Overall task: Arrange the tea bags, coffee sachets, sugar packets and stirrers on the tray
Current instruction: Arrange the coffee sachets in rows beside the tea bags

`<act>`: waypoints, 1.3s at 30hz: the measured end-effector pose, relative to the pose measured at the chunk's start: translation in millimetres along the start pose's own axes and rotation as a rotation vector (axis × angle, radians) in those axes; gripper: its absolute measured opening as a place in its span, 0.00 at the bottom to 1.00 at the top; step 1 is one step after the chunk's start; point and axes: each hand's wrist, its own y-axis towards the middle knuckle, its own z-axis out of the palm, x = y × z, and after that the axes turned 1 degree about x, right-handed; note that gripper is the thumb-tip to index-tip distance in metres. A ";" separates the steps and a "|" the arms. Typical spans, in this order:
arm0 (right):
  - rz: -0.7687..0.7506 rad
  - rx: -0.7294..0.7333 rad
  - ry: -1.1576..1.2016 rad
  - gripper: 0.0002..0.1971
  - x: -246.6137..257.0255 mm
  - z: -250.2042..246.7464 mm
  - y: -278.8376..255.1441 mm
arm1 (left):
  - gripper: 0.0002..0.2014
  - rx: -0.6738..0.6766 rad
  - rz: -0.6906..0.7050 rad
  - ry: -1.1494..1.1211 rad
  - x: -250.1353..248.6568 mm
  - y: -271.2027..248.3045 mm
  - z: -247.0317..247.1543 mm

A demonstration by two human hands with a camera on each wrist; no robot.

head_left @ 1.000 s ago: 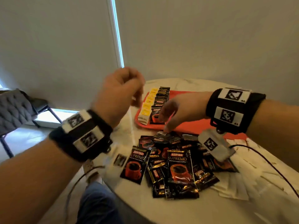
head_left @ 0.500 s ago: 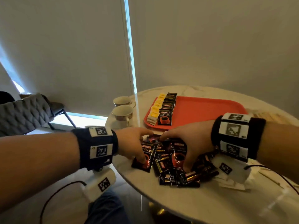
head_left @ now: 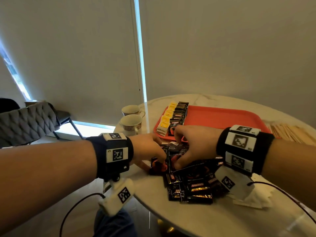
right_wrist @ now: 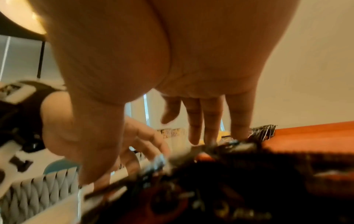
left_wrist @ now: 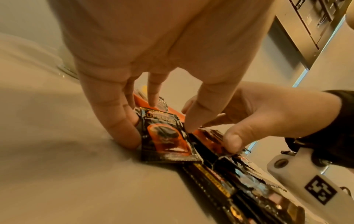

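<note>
**Both hands at the sachet pile**

At the near edge of the round marble table (head_left: 196,218), both hands work the heap of black coffee sachets (head_left: 191,187). Left hand (head_left: 147,149): fingers (left_wrist: 114,121) pointing down, thumb and index set on either side of one sachet (left_wrist: 164,136) printed with an orange cup; that sachet is tilted up off the table at the heap's left end. Left-wrist view shows the pinch plainly. Right hand (head_left: 195,146): thumb and fingertips bent down onto the sachets just beside the left hand; right-wrist view is blurred, so whether it has actually gripped one cannot be told.

Beyond the hands, red tray (head_left: 227,117). Along its left side, a row of yellow-and-white tea bags (head_left: 166,119) and, touching it, a row of coffee sachets (head_left: 179,115) standing on edge. Rest of the tray bare red.

Right of the tray, wooden stirrers (head_left: 289,132) lie on the table. White sugar packets (head_left: 253,195) sit under the right wrist camera, beside the heap. Two teacups (head_left: 131,122) stand left of the tray.
</note>
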 end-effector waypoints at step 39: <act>0.013 0.032 -0.013 0.27 -0.7 10.7 24.3 | 0.24 -0.091 0.045 0.167 6.1 11.9 -6.1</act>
